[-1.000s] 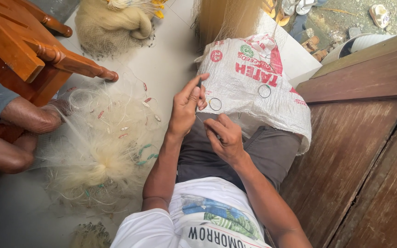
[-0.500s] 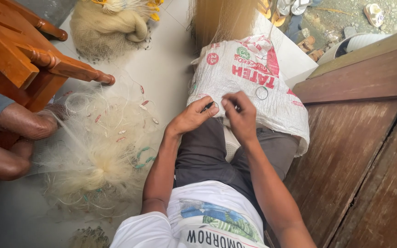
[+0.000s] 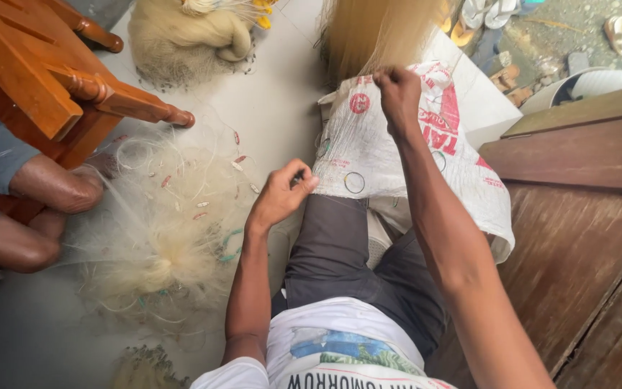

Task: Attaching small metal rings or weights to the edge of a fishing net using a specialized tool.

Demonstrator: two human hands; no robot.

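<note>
I sit on the floor with a white woven sack (image 3: pixel 390 155) spread over my legs. My left hand (image 3: pixel 280 194) pinches fine net line at the sack's near left edge, beside small metal rings (image 3: pixel 355 182). My right hand (image 3: pixel 399 94) is raised far out over the sack, fingers closed on a thin strand of the pale fishing net that hangs ahead as a yellowish sheet (image 3: pixel 372 32). A loose heap of the same translucent net (image 3: pixel 170 230), with small floats and green cord, lies on the floor to my left.
Another person's bare legs (image 3: pixel 26 209) rest at the left under a wooden chair (image 3: pixel 44 79). A bundled net pile (image 3: pixel 185 36) lies at the top. A wooden door and step (image 3: pixel 584 216) fill the right. Sandals (image 3: pixel 484 14) lie beyond.
My right hand has moved away from my left and stretched far forward, pulling line with it. The left hand has shifted left to the sack's edge.
</note>
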